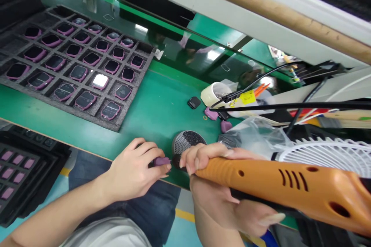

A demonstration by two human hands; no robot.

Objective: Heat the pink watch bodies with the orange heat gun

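My left hand (pixel 139 168) is closed around a small purple watch case (pixel 161 161) at the front edge of the green bench, its fingers hiding most of it. My right hand (pixel 213 189) grips an orange electric screwdriver (pixel 275 177) whose tip end points toward the watch case. I cannot tell whether the tip touches the case. Just beyond both hands lies a round, perforated grey dish (pixel 180 142) with a pile of tiny dark pieces (pixel 193 139) on it, too small to make out, partly hidden by my right fingers.
A grey foam tray (pixel 111 124) with several purple watch cases in its compartments lies at the left. Toward the back right are a cream cup (pixel 208 94), a black square piece (pixel 194 102), small purple pieces (pixel 226 126), a plastic bag (pixel 255 133) and a white fan guard (pixel 324 154). Black cables (pixel 290 106) cross there.
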